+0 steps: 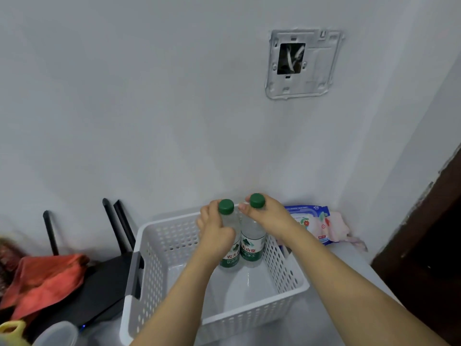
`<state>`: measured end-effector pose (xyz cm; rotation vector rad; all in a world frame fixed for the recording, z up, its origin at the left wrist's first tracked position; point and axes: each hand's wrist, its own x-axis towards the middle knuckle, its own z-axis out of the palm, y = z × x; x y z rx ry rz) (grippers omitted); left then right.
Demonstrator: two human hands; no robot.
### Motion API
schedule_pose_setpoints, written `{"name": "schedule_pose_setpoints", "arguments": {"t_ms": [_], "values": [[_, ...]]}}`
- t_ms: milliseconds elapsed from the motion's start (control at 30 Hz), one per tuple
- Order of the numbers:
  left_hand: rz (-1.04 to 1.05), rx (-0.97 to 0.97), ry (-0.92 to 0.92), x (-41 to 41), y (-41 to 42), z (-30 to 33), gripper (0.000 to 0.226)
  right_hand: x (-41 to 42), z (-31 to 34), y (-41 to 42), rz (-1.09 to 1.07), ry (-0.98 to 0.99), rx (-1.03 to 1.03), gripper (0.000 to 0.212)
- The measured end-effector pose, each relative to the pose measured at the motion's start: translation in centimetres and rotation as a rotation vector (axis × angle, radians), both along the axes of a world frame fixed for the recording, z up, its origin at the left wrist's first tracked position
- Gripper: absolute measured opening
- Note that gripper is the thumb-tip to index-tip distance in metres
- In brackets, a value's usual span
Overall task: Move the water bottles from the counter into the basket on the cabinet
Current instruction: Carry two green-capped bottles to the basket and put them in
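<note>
From the head camera, a white perforated basket [159, 248] sits on a pale table [349, 268] against a white wall. Two clear water bottles with green caps stand upright inside it, side by side and touching, at the far end of the basket floor.

The left hand [214, 232] is wrapped around the upper body of the left bottle [228, 255], fingers curled tight just under its green cap [226, 206]. The right hand [268, 216] grips the neck of the right bottle [252, 242], with thumb and fingers pinched just below its cap [257, 200]. Both forearms reach in over the near rim of the basket.

Both bottles carry green and white labels with printed characters.

Behind the basket on the right lies a pack of wet wipes [311, 221] on a pink cloth [341, 227]. To the left of the basket rests a black router [99, 288] with upright antennas, and an orange-red cloth [42, 278] lies partly over it. A square mounting plate [303, 63] with a dark opening is fixed high on the wall.
</note>
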<state>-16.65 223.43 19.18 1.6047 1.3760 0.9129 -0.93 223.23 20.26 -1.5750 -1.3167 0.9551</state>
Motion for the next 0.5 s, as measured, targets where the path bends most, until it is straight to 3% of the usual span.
{"name": "schedule_pose_setpoints", "arguments": {"t_ms": [400,500], "values": [[0.015,0.133,0.126,-0.1,-0.4,-0.5,0.06,0.1,0.0,0.3,-0.003,0.027,-0.019,0.02],[0.034,0.127,0.102,-0.2,-1.4,0.2,0.051,0.6,1.1,-0.8,0.057,0.019,-0.028,0.037]]}}
